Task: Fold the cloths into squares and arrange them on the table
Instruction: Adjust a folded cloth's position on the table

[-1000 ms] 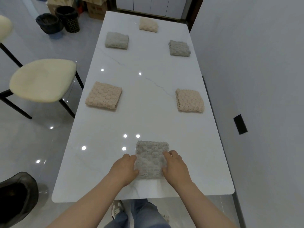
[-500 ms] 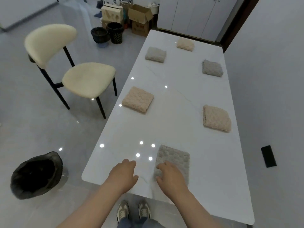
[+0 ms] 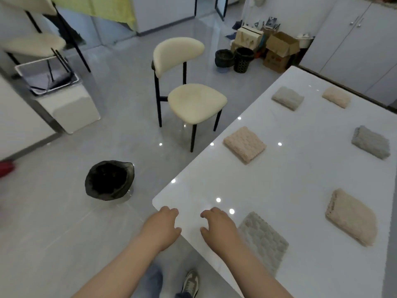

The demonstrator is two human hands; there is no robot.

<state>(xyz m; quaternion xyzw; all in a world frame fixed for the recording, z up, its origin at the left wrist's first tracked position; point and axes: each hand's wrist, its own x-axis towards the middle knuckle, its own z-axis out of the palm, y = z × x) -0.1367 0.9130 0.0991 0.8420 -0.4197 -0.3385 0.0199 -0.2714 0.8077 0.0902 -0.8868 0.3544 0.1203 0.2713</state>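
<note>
Lying folded, gray cloth (image 3: 263, 239) (right hand (image 3: 219, 230) beside)

Surroundings outside the task. Black bin (image 3: 109, 180): on the grey floor (image 3: 53, 233), left of and just beyond the left hand (image 3: 163, 229). Cream chair (image 3: 193, 100): well ahead of that hand. Two dark baskets (image 3: 234, 59) and cardboard boxes (image 3: 279, 48): far ahead, beside white cabinets (image 3: 354, 39). Second chair (image 3: 32, 43) and white cube (image 3: 73, 108): far ahead-left. Shoe (image 3: 191, 283): nearer than both wrists.
</note>
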